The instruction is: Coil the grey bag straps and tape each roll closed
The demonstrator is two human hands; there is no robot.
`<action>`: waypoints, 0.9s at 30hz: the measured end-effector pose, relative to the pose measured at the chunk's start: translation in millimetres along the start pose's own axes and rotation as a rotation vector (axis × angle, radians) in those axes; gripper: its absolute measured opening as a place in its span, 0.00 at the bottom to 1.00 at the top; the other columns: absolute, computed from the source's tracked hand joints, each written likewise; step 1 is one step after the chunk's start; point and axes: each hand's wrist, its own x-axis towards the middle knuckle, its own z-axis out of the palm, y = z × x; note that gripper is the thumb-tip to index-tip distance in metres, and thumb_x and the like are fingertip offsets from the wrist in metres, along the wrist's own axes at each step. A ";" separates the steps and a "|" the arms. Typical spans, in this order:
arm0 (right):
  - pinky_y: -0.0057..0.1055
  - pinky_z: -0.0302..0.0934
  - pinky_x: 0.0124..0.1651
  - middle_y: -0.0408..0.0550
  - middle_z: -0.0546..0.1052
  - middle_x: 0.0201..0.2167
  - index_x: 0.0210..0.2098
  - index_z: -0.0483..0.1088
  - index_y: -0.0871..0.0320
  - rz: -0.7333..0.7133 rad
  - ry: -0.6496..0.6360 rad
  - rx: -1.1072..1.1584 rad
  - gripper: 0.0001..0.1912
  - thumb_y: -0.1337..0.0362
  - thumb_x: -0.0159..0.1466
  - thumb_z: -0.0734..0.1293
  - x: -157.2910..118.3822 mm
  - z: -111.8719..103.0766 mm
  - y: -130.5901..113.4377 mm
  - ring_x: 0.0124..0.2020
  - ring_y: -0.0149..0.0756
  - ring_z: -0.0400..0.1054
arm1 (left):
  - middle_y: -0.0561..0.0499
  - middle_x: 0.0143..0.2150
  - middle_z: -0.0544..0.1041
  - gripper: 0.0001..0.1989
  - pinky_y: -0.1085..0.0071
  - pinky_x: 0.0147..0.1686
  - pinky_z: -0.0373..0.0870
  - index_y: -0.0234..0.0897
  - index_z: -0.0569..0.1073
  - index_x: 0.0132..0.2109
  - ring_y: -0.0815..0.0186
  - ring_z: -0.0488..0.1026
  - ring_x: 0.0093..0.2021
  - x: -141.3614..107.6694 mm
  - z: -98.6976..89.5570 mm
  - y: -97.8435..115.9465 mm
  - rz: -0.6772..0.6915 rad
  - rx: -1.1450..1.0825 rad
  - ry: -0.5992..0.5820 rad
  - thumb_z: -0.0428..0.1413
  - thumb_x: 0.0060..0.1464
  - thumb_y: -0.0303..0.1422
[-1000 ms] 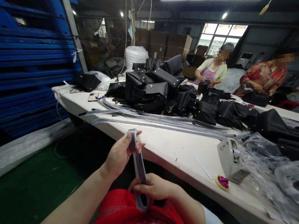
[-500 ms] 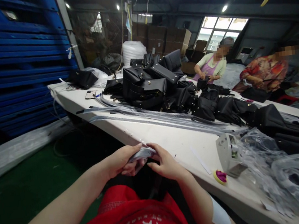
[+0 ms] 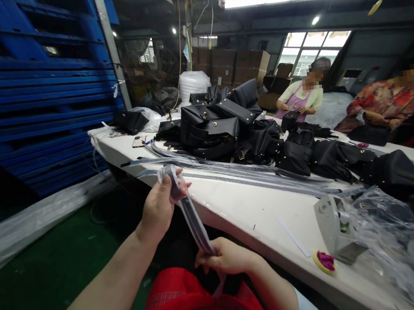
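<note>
A long grey strap (image 3: 193, 221), seemingly sleeved in clear plastic, runs slantwise between my hands in front of the table edge. My left hand (image 3: 161, 197) is closed round its folded upper part, thumb on top. Lower down and nearer my body, my right hand (image 3: 225, 256) grips the same strap, and a loose end hangs below it over my red apron (image 3: 188, 308). Similar plastic-covered straps (image 3: 239, 173) lie along the white table (image 3: 231, 200). Behind them is a heap of black bags (image 3: 222, 129) with metal studs.
To the right stand a white tape dispenser (image 3: 331, 225) and a small yellow-and-purple item (image 3: 324, 263), beside crumpled clear plastic (image 3: 391, 238). A phone (image 3: 139, 141) lies far left on the table. Blue pallets (image 3: 52, 93) are stacked at left. Two people work across the table.
My hands were close together over the bundled strap. The left has risen and the right has dropped, so a length of strap now stretches between them. The view has shifted slightly.
</note>
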 end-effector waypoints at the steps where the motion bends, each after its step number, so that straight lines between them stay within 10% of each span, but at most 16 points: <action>1: 0.25 0.59 0.30 0.43 0.72 0.24 0.40 0.75 0.60 -0.020 -0.054 0.060 0.15 0.56 0.64 0.64 -6.2 2.2 -8.7 0.26 0.29 0.66 | 0.49 0.30 0.71 0.23 0.58 0.51 0.67 0.32 0.70 0.48 0.61 0.72 0.35 -2.0 -1.4 -10.7 0.162 0.235 0.037 0.46 0.60 0.48; 5: 0.23 0.56 0.27 0.42 0.70 0.21 0.41 0.75 0.62 -0.126 0.115 0.218 0.19 0.52 0.63 0.65 -25.9 -17.7 -29.6 0.22 0.26 0.61 | 0.40 0.30 0.74 0.28 0.56 0.40 0.68 0.32 0.72 0.37 0.52 0.73 0.35 -20.3 -4.9 -46.6 0.368 0.985 -0.350 0.43 0.57 0.53; 10: 0.27 0.62 0.34 0.46 0.75 0.30 0.41 0.74 0.61 -0.019 0.353 0.095 0.21 0.49 0.60 0.67 -30.7 -58.0 -1.4 0.30 0.32 0.67 | 0.48 0.21 0.71 0.29 0.69 0.25 0.61 0.36 0.72 0.27 0.61 0.69 0.23 -30.4 1.7 -47.6 -0.101 0.999 -0.774 0.39 0.60 0.52; 16: 0.35 0.64 0.45 0.53 0.78 0.38 0.45 0.73 0.61 0.115 0.284 0.138 0.28 0.43 0.62 0.62 -24.0 -58.2 33.1 0.39 0.38 0.71 | 0.58 0.07 0.55 0.33 0.72 0.18 0.61 0.33 0.73 0.26 0.71 0.51 0.09 -13.3 -6.8 -41.6 -0.940 0.167 -0.716 0.40 0.58 0.56; 27: 0.26 0.59 0.32 0.45 0.76 0.33 0.45 0.72 0.59 -0.042 0.487 0.116 0.20 0.50 0.62 0.65 -23.4 -59.6 25.0 0.30 0.30 0.67 | 0.60 0.07 0.51 0.30 0.74 0.22 0.71 0.28 0.74 0.28 0.75 0.50 0.07 13.1 -25.3 -33.4 -1.095 -0.433 -0.610 0.37 0.65 0.42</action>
